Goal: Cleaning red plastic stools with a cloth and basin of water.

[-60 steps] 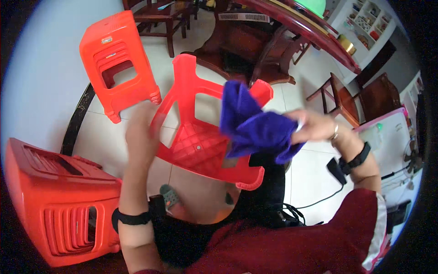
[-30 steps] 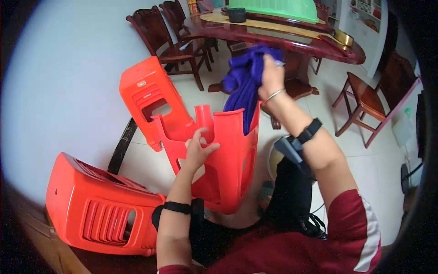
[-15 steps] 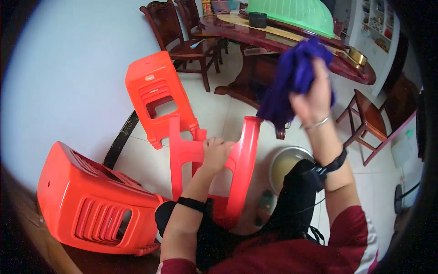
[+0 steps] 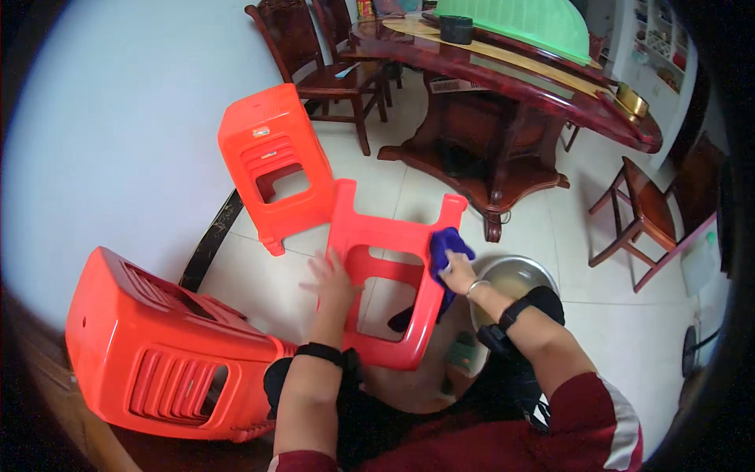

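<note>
A red plastic stool (image 4: 392, 355) stands tipped in front of my knees, with its legs pointing away from me. My right hand (image 4: 458, 273) is closed on a dark purple cloth (image 4: 445, 245), which lies against the stool's right leg. On the stool's left side is my left hand (image 4: 333, 285), its fingers spread; whether the palm touches the plastic I cannot tell. Just right of the stool a metal basin (image 4: 519, 266) of cloudy water rests on the floor, partly hidden by my right forearm and knee.
Stacked red stools (image 4: 275, 169) stand by the wall, and another red stool stack (image 4: 169, 346) lies on its side at near left. Beyond is a dark wooden table (image 4: 535, 86) bearing a green mesh food cover (image 4: 519, 27). Wooden chairs (image 4: 641, 200) stand around it.
My right hand has brought the cloth down from the raised position onto the stool's right leg. The stool has turned, and my left hand has let go of its crossbar and spread its fingers.
</note>
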{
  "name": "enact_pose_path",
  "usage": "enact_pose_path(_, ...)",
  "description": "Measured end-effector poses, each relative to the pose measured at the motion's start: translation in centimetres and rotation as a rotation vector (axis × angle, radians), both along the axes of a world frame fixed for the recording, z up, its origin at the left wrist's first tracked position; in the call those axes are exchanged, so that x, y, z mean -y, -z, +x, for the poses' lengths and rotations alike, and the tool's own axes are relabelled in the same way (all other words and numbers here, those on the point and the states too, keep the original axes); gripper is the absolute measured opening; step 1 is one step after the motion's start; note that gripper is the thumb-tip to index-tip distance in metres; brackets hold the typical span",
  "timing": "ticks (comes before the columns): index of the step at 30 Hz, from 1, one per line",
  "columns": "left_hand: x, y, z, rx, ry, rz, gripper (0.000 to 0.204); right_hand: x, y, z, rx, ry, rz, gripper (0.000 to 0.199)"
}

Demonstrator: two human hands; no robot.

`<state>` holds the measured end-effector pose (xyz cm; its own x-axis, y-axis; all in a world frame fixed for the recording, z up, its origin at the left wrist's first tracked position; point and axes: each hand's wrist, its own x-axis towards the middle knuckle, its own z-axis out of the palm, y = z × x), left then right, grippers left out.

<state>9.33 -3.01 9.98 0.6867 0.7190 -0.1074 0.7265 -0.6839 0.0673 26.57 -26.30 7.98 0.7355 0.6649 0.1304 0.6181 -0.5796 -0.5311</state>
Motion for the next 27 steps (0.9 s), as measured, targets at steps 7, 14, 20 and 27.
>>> enact_pose_path(7,-2.4,5.0,-4.2,-0.112,-0.11,-0.4,0.111,0.1,0.0,-4.6,0.339,-0.276,-0.229,0.059)
enact_pose_path(14,-3.7,8.0,-3.8,-0.202,-0.005,-0.275,0.094,-3.5,0.7,-0.8,0.371,-0.167,-0.293,0.058)
enact_pose_path(20,-4.5,9.7,-5.0,-0.203,0.054,-0.186,0.094,-10.0,-0.4,-0.1,0.36,-0.125,-0.252,0.057)
enact_pose_path(27,-3.3,9.2,-3.3,-0.209,0.105,-0.159,0.092,-18.4,0.1,-1.1,0.398,-0.228,-0.271,0.052)
